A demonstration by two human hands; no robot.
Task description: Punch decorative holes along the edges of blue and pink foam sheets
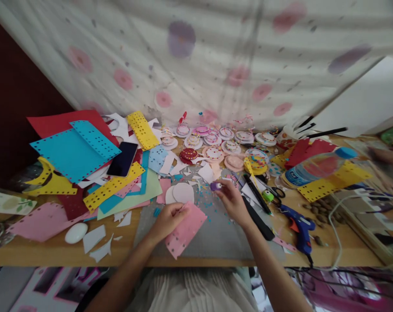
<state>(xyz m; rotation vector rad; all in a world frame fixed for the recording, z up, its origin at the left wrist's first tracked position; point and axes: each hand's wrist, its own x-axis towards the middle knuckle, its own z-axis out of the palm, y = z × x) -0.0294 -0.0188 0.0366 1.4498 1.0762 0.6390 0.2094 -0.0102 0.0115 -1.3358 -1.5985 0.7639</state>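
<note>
Between the thumb and fingers of my left hand (170,220) is a piece of pink paper (187,232) with punched holes along its lower edge. My right hand (232,203) grips a small purple craft punch (215,186), apart from the paper. Below both hands lies a grey cutting mat (215,242), sprinkled with tiny blue and pink bits. White paper circles (183,192) rest on the mat just beyond my left hand. Rows of small decorated paper hats (212,138) stand behind, along the curtain.
Coloured paper sheets (73,151) and a phone (123,159) are piled at left. On the right are a water bottle (313,169), a blue glue gun (298,227), a green punch (267,195) and black scissors (277,193). Another person's hand (386,159) shows at the far right.
</note>
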